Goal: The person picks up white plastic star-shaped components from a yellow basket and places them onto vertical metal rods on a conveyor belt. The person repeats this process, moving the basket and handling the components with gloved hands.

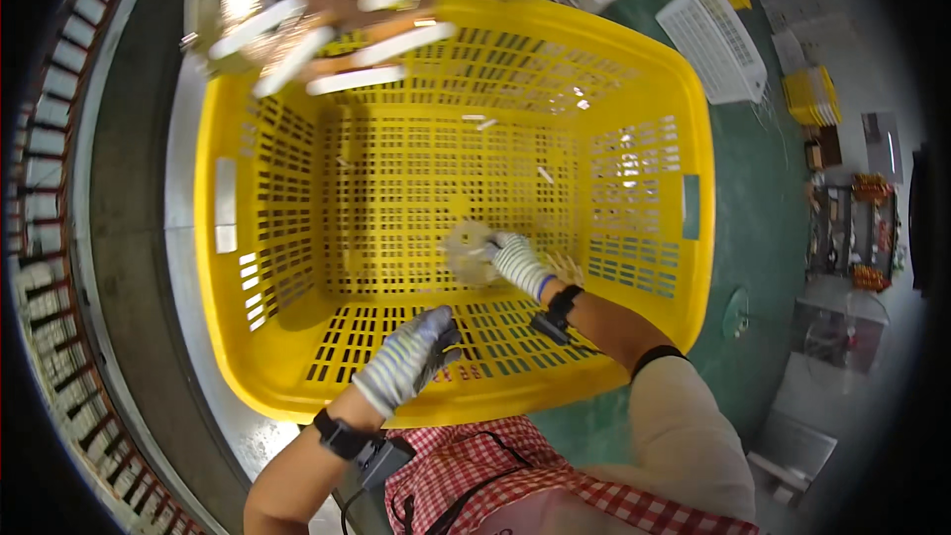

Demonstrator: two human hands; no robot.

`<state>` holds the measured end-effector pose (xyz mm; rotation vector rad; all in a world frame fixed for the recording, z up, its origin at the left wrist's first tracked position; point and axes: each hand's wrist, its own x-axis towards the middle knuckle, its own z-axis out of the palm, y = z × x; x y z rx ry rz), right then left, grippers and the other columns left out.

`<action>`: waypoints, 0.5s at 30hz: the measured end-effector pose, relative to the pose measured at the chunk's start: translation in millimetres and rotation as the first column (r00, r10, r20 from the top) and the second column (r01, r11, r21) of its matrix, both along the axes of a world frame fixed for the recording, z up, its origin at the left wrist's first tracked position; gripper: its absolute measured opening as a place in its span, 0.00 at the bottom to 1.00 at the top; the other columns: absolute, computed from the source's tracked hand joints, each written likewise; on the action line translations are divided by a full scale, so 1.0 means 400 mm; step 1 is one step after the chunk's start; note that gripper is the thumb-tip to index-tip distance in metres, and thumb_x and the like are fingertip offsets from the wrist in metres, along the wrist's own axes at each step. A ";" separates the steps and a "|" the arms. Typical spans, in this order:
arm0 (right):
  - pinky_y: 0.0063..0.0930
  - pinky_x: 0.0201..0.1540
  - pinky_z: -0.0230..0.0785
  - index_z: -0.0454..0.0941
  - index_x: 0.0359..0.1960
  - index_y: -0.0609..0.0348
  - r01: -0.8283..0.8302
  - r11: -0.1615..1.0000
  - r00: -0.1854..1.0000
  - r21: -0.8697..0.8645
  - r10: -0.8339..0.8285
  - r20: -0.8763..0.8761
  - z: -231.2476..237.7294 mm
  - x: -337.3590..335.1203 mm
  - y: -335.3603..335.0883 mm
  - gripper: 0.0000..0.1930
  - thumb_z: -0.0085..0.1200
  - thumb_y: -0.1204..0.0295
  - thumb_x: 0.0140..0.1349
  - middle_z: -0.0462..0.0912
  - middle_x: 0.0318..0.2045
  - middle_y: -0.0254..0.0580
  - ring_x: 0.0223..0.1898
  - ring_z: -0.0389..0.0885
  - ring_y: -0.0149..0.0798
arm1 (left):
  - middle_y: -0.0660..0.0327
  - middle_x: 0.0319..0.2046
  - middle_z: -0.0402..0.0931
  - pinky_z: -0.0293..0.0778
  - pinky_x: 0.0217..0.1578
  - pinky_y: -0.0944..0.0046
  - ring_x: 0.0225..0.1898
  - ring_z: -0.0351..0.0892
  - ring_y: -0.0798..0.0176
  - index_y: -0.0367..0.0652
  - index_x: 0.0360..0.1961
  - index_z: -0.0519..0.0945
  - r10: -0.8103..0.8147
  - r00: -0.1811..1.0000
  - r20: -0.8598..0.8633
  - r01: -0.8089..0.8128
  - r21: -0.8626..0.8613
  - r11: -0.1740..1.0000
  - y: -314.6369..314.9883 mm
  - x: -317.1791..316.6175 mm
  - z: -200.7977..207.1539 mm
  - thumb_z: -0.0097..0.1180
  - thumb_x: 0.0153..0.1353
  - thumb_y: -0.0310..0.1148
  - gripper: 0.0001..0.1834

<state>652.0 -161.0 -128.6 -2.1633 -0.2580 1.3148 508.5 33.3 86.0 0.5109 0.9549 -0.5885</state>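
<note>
A large yellow perforated plastic basket [456,404] lies in front of me, with a few small white slivers on its floor. My right hand [515,260], in a striped knit glove, reaches down inside it. Its fingers are closed at the edge of a pale, see-through roundish piece [470,252], blurred, whose kind I cannot make out. Beside that wrist are some pale thin strips [565,267]. My left hand [408,359], gloved alike with grey fingertips, is over the basket's near wall. Its fingers are curled in, and whatever they may hold is hidden.
Blurred copper-coloured parts with white strips [381,40] overhang the basket's far left corner. A metal ledge [183,178] and a row of white pieces [54,139] run along the left. On the green floor to the right lie a white crate [713,45] and yellow baskets [810,96].
</note>
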 end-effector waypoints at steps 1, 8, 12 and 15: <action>0.36 0.37 0.75 0.78 0.42 0.65 0.073 0.966 0.961 0.249 -0.135 0.241 0.052 -0.055 0.026 0.14 0.51 0.65 0.64 0.83 0.29 0.50 0.28 0.81 0.48 | 0.51 0.54 0.73 0.74 0.52 0.56 0.54 0.74 0.58 0.37 0.60 0.68 0.024 0.995 -0.099 -0.028 -0.033 0.999 -0.002 0.000 -0.031 0.53 0.65 0.53 0.33; 0.40 0.38 0.75 0.74 0.43 0.61 0.040 0.625 0.997 0.780 -0.076 0.009 0.488 -0.141 0.183 0.09 0.52 0.71 0.64 0.81 0.35 0.48 0.34 0.83 0.48 | 0.57 0.54 0.72 0.74 0.54 0.52 0.53 0.75 0.56 0.44 0.57 0.69 0.323 0.942 0.087 -0.322 -0.027 0.946 0.068 -0.013 0.030 0.54 0.63 0.57 0.32; 0.45 0.50 0.72 0.72 0.53 0.67 -0.264 0.958 0.961 0.116 0.250 0.122 0.178 -0.029 0.064 0.28 0.51 0.53 0.63 0.79 0.46 0.64 0.47 0.81 0.54 | 0.54 0.54 0.69 0.80 0.44 0.59 0.46 0.79 0.52 0.51 0.64 0.60 0.198 0.977 0.074 -0.211 0.289 0.934 0.115 -0.029 0.136 0.63 0.47 0.68 0.50; 0.44 0.66 0.58 0.66 0.64 0.58 -0.474 0.795 0.829 -0.379 0.548 0.114 -0.018 0.016 -0.087 0.38 0.51 0.43 0.60 0.68 0.63 0.57 0.65 0.65 0.53 | 0.54 0.44 0.78 0.72 0.23 0.71 0.26 0.79 0.65 0.48 0.66 0.58 0.210 0.977 0.045 -0.209 0.440 0.874 0.120 -0.106 0.222 0.62 0.47 0.69 0.53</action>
